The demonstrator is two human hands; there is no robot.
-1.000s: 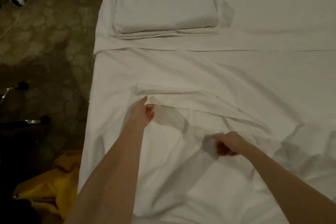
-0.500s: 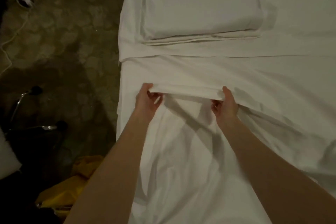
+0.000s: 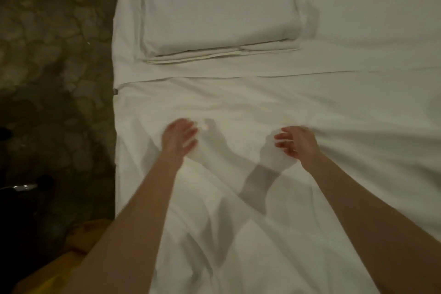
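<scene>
White sheet, rumpled, spreads from centre toward six o'clock below the pillow at twelve; left hand lies loose-fingered on it, right hand half-curled, grip unclear; flat palms sweeping outward to three and nine should smooth it.

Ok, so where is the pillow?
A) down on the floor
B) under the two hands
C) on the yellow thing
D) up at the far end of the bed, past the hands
D: the pillow lies flat at the far end of the bed, well beyond the left hand and the right hand, which are over the sheet.
</scene>
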